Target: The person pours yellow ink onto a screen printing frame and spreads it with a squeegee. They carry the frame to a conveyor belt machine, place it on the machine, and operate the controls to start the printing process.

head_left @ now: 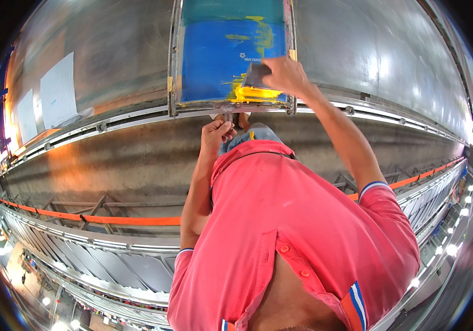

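A blue printing screen (209, 60) in a narrow metal frame lies in front of me on the long grey table. My right hand (287, 76) is closed round the end of a dark squeegee (256, 74), tilted over the near right part of the screen. Bright yellow ink (258, 94) lies in a thick band along the squeegee's lower edge, and thinner yellow smears mark the mesh farther up. My left hand (218, 134) is closed just below the frame's near edge, by a small metal handle (229, 117). What its fingers hold, if anything, cannot be made out.
The grey table (369, 49) stretches to both sides, with a metal rail (131, 113) along its near edge. White sheets (58, 91) lie on it at the left. Behind me runs an orange strip (109, 219) along another long metal table or rack.
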A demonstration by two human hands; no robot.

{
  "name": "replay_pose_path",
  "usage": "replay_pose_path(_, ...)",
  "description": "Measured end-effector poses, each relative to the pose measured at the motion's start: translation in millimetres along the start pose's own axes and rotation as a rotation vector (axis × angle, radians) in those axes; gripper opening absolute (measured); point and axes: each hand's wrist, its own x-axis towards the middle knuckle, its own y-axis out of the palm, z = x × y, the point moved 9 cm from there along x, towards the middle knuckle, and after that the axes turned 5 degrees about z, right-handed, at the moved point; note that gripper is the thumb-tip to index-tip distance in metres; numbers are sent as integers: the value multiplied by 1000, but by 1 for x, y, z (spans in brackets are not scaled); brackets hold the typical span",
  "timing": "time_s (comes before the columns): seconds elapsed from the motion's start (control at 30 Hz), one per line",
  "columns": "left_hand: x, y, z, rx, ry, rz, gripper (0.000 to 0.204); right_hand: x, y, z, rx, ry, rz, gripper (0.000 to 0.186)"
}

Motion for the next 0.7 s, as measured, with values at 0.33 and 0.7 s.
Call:
replay_pose_path(0.33,1,-2,5,-2,-5,-4,18,-44,-3,2,25,103,29,27)
replay_pose_path(0.7,-4,3,-8,3,2,15,17,57,64,-4,-74,130,318,33)
